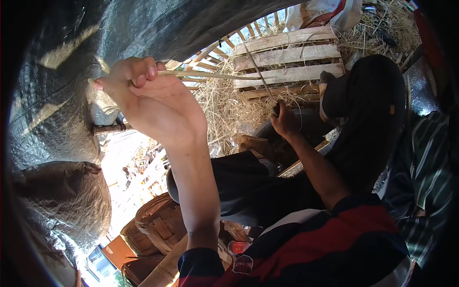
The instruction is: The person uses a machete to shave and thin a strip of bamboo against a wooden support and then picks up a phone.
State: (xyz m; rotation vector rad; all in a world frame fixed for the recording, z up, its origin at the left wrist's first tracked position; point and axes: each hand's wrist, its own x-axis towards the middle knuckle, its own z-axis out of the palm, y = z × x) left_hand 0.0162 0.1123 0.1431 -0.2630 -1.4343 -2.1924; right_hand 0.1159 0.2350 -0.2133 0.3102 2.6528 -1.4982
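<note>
My left hand [155, 98] is raised at upper left, palm showing, with its fingers curled over the end of a thin, pale bamboo strip [210, 74]. The strip runs to the right, nearly level, and seems split near its far tip. In my right hand [285, 119] is the dark handle of a knife [264, 82], closed in the fist. Its long, narrow blade slants up and to the left, crossing the strip close to the tip. Whether blade and strip touch I cannot tell.
A slatted wooden crate [287, 60] lies beyond my hands, with loose shavings [215, 112] around it. Woven baskets [160, 222] sit at lower left, near a red-topped container [238, 247]. Dark plastic sheeting [57, 119] hangs at left. My bent legs [373, 100] flank the right arm.
</note>
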